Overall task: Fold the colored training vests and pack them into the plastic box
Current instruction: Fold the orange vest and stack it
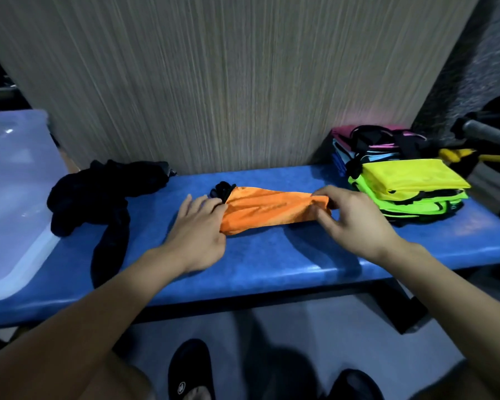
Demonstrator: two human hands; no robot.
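We have the orange vest (274,210) lying in the middle of the frame on the blue bench (272,261), already folded into a long narrow band with its black trim bunched at the left end. Our left hand (198,226) rests on that left end, fingers spread fairly flat and pressing, thumb at the near corner; our right hand (355,217) pinches the right end between thumb and curled fingers. The fabric looks thin, light and slick, so we judge it will slide and spring open unless both ends stay pinned; the ends are the best places to hold for the next fold. At the right of the frame, just beside our right hand, sits a stack of folded vests (404,186), yellow on top, green below, pink and blue behind. A black cloth (104,194) sprawls at the left, between the vest and the plastic box (15,197) at the left edge, and could snag a transfer there.
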